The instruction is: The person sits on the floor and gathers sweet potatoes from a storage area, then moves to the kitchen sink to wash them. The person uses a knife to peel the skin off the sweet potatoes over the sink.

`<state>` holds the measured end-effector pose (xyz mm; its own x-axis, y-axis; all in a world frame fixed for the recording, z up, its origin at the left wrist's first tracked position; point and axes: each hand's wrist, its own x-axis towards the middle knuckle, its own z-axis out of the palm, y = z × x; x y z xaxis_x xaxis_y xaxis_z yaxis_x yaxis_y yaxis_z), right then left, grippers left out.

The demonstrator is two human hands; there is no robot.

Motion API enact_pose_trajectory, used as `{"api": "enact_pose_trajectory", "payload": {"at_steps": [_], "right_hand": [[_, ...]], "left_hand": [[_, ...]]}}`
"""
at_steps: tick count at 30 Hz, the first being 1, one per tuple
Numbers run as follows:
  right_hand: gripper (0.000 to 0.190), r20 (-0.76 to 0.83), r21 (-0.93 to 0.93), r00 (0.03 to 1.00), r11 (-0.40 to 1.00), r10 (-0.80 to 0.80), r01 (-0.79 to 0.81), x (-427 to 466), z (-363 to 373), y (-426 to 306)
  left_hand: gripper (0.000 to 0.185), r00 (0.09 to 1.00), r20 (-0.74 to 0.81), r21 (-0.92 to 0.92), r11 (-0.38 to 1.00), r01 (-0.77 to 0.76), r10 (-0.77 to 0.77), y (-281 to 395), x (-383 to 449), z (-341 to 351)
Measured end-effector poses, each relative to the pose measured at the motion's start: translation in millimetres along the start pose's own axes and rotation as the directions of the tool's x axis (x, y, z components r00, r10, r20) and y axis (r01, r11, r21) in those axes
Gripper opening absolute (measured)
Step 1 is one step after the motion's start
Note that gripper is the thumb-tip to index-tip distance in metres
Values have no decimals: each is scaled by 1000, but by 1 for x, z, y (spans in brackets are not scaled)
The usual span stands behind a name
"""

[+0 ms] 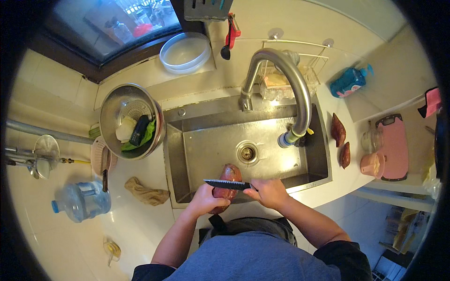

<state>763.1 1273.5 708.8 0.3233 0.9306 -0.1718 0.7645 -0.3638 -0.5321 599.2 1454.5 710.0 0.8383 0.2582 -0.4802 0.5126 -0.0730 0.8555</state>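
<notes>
In my left hand (pixel 205 201) is a large reddish sweet potato (pixel 231 172), held over the front edge of the stainless steel sink (pixel 211 140). My right hand (pixel 270 194) grips the handle of a dark serrated knife (pixel 225 184). Its blade lies across the sweet potato and points left; whether it cuts into the skin cannot be told. Part of the sweet potato is hidden by the blade and my left fingers. Two smaller sweet potatoes, one larger (pixel 338 130) and one smaller (pixel 345 155), rest on the counter right of the sink.
A curved faucet (pixel 304 95) arches over the sink. Metal bowls (pixel 109 112) with vegetables stand at the left, near a brown cloth (pixel 146 192) and a plastic water jug (pixel 82 202). To the right are a pink cutting board (pixel 395 147), an orange cup (pixel 369 165) and a blue bottle (pixel 346 84).
</notes>
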Motion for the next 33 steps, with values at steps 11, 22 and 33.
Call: {"api": "enact_pose_trajectory", "payload": {"at_steps": [11, 22, 33], "right_hand": [[47, 18, 9, 994, 994, 106, -106, 5, 13, 9], [56, 119, 166, 812, 795, 572, -584, -1, 63, 69], [48, -47, 157, 928, 920, 370, -359, -1, 17, 23]], "left_hand": [[52, 999, 15, 28, 998, 49, -49, 2, 1, -6], [53, 996, 73, -14, 999, 42, -41, -26, -1, -10], [44, 997, -21, 294, 953, 71, -67, 11, -7, -15]]}}
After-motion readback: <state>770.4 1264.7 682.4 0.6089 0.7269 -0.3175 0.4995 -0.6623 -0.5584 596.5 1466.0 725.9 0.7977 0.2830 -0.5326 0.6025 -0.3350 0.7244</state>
